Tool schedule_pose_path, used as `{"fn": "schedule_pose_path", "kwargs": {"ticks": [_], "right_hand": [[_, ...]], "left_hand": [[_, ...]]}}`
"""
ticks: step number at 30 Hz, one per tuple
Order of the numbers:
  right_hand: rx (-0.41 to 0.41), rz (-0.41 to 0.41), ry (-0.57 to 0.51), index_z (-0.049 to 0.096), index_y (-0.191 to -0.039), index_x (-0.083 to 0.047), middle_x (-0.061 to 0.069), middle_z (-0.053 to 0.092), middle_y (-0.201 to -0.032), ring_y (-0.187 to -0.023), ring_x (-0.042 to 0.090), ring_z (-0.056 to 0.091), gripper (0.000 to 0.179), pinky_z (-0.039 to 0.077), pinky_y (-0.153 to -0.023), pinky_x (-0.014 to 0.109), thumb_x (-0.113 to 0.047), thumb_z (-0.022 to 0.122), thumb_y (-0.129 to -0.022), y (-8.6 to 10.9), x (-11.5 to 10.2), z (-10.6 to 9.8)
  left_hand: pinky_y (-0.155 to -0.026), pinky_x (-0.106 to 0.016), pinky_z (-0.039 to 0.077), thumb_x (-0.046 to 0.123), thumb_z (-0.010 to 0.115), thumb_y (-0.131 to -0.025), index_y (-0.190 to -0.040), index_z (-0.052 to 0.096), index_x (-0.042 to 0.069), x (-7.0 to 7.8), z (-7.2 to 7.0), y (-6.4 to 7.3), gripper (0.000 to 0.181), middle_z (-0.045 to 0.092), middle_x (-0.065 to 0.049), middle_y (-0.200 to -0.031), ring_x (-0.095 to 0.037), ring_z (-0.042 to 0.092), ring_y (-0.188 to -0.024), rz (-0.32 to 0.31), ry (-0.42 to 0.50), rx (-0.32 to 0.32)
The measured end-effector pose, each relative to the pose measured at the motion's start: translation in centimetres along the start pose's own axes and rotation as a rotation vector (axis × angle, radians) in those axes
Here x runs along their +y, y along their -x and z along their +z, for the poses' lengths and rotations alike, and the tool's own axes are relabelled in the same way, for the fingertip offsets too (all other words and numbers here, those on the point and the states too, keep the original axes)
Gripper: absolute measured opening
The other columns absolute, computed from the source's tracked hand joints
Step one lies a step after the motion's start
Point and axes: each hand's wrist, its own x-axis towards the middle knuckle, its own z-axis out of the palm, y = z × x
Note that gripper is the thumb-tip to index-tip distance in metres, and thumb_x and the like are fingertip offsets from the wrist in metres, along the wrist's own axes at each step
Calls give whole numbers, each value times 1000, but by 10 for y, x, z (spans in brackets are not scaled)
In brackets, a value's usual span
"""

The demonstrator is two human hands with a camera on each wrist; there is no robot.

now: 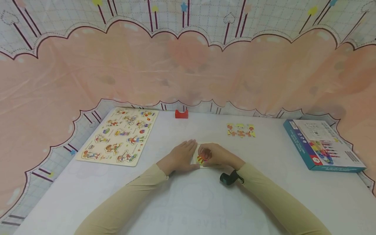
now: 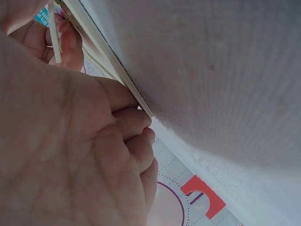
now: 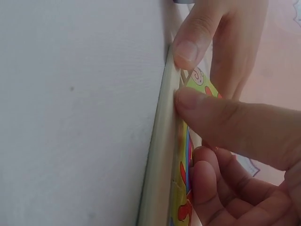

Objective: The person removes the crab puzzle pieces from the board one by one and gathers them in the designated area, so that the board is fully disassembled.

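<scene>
A small wooden puzzle board lies flat on the white table between both hands. My left hand rests along its left side, thumb at the near corner; in the left wrist view its fingers touch the board's pale edge. With thumb and fingers, my right hand pinches a thin printed puzzle piece over the board. That piece is tilted, with its upper part raised, in the right wrist view. Red and yellow print shows between the hands. The right hand hides most of the board's face.
Several joined puzzle pieces lie at the back right. A large figure puzzle board is at the left and a puzzle box at the right. A red arched block stands by the patterned backdrop.
</scene>
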Motion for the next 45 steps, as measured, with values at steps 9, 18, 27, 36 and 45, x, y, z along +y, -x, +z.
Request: {"fn": "schedule_pose_path", "kwargs": {"ticks": [9,18,27,36,45], "right_hand": [[-8,8,-42,62,-95,-9,2,62,-83,-76,10,54,21,48,-69,19,-2,72,-78,0,0,-2],[12,-3,-29,63,-94,-9,2,63,-83,-75,9,54,17,48,-68,18,-1,69,-80,-1,2,-1],[50,-8,19,67,-102,-8,1,64,-82,-72,6,54,22,48,-66,17,-5,71,-80,-1,8,2],[72,-40,16,70,-100,-4,3,67,-79,-68,4,55,21,49,-61,16,-4,72,-79,1,9,3],[102,-14,23,72,-100,-4,2,67,-76,-66,3,54,22,48,-60,15,-5,72,-78,0,10,5]], "left_hand": [[-121,-36,16,59,48,-89,-149,20,3,0,0,0,87,19,-11,-157,-23,17,-147,-6,26,-16],[-121,-36,16,60,48,-89,-149,20,3,0,0,0,87,19,-11,-157,-23,17,-147,-4,21,-12],[-121,-36,16,60,48,-89,-149,20,3,-1,-1,1,88,19,-11,-157,-23,17,-147,-2,26,-17],[-121,-36,16,60,48,-89,-150,19,3,0,-2,3,88,18,-11,-158,-22,16,-147,-2,22,-21],[-121,-35,17,60,46,-89,-149,20,1,1,-2,3,88,19,-12,-157,-23,16,-147,5,20,-7]]}}
